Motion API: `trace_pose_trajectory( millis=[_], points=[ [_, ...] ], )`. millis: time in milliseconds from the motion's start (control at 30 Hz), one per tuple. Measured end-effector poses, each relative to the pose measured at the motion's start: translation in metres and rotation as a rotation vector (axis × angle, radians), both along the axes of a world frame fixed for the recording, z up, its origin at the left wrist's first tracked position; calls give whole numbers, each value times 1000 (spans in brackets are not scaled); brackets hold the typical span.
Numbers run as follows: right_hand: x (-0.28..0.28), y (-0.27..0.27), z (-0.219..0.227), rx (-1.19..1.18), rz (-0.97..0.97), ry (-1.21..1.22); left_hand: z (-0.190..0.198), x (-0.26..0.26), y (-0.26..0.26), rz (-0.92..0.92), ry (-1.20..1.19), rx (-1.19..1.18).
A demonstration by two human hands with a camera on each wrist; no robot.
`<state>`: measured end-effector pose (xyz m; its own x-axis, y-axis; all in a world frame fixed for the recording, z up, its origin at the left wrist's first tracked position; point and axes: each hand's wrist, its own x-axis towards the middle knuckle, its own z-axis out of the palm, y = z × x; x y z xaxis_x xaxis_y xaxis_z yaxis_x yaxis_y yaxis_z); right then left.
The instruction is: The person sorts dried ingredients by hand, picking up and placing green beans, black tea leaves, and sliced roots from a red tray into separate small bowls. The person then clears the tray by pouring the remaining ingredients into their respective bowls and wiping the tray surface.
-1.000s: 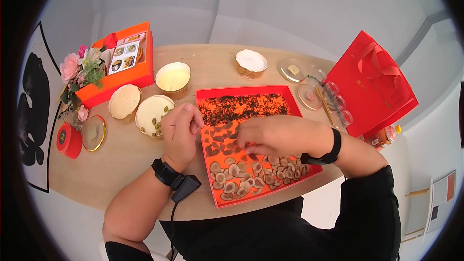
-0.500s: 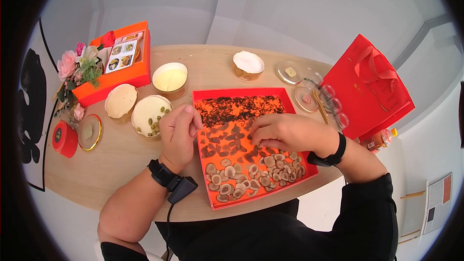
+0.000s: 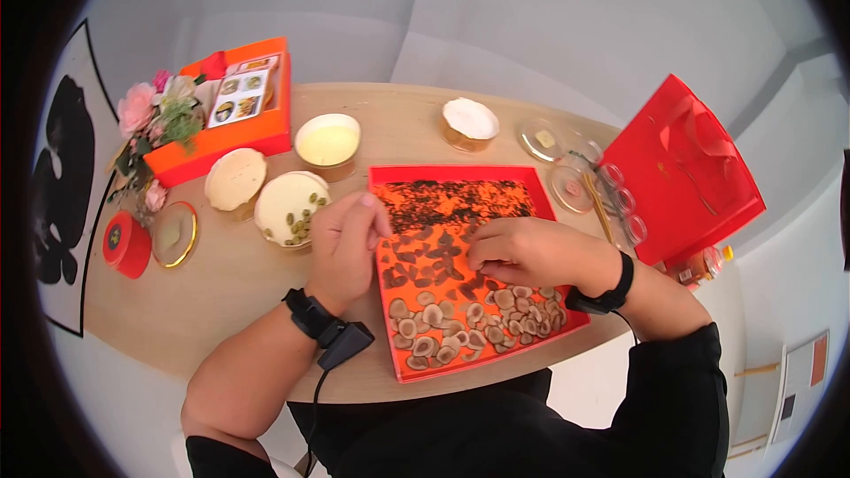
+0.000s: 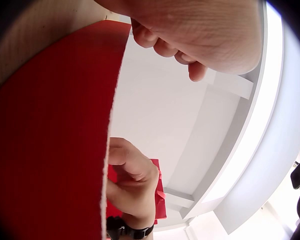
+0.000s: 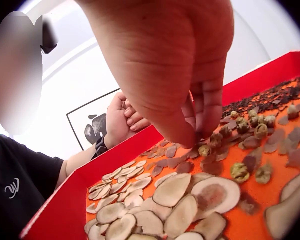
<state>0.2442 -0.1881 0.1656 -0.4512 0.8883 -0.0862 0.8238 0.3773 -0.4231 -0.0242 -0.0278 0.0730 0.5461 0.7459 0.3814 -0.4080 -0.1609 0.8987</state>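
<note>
In the head view my right hand (image 3: 518,250) is over a shallow red box (image 3: 567,326). Its floor is orange and carries rows of dried slices. Seen from the right wrist, its thumb and fingertips come together low over the dark reddish slices (image 5: 251,161), pinching at a small dried green bud (image 5: 216,139). Several more green buds (image 5: 240,172) are strewn around. Pale brown-rimmed slices (image 5: 171,189) cover the near part, dark shreds (image 3: 425,204) the far part. My left hand (image 3: 347,241) stays at the box's left wall, fingers curled into the palm, whose inside is hidden.
A bowl with several green buds (image 3: 292,208) stands left of my left hand. Other bowls (image 3: 328,140) and a flower-decked orange box (image 3: 226,115) are behind it. Clear lids (image 3: 571,188), wooden tongs (image 3: 598,211) and a red gift bag (image 3: 682,177) stand at the right.
My right hand has moved a little to the right over the dark slices. My left hand has kept its place beside the box, while the head view has shifted slightly.
</note>
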Motion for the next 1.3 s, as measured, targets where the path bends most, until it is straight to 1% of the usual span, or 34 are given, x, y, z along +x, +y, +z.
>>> trace_pose_trajectory(
  millis=[33,67,100,133,167,233,267,333,367,400,467,500,567,600,633,667,733,800,900,1133,1200,1300],
  points=[
    [0,2,3,0,28,1,3,-1,-1,29,37,33],
    [-2,2,9,19,-11,-11,3,0,0,65,39,32],
    [-4,6,16,37,-48,-21,2,2,1,55,25,71],
    [-9,13,23,35,-14,-16,1,2,0,41,13,108],
    [-13,19,32,81,-45,31,1,0,-2,70,18,108],
    [-14,38,41,148,-102,75,5,0,-2,35,29,149],
    [-16,52,43,149,-86,77,5,-1,-3,50,30,151],
    [-21,79,47,236,-91,146,7,-2,-4,67,26,309],
    [-34,92,52,226,-124,184,9,-4,-5,49,51,331],
    [-43,107,53,229,-116,185,9,-5,-5,56,51,334],
    [-60,137,52,193,-37,249,6,-5,-5,-5,39,440],
    [-68,152,48,196,-29,251,5,-5,-5,-29,15,463],
    [-85,180,36,108,95,287,7,-8,-5,-42,9,514],
    [-96,188,33,109,105,288,9,-8,-5,-62,0,560],
    [-108,197,30,38,128,267,10,-6,-6,-32,-63,619],
    [-118,204,28,-33,151,244,11,-7,-7,-21,-60,620],
    [-135,212,25,-56,181,233,13,-11,-7,0,-93,695],
    [-146,217,19,-42,241,227,15,-11,-7,21,-124,688],
    [-154,220,16,-54,258,227,11,-8,-5,42,-122,692],
    [-156,226,15,-60,278,193,8,-6,-4,44,-128,679],
    [-154,229,12,-76,282,245,8,-6,-3,47,-127,687],
    [-154,231,13,-88,288,251,8,-6,-3,43,-127,687]
  ],
)
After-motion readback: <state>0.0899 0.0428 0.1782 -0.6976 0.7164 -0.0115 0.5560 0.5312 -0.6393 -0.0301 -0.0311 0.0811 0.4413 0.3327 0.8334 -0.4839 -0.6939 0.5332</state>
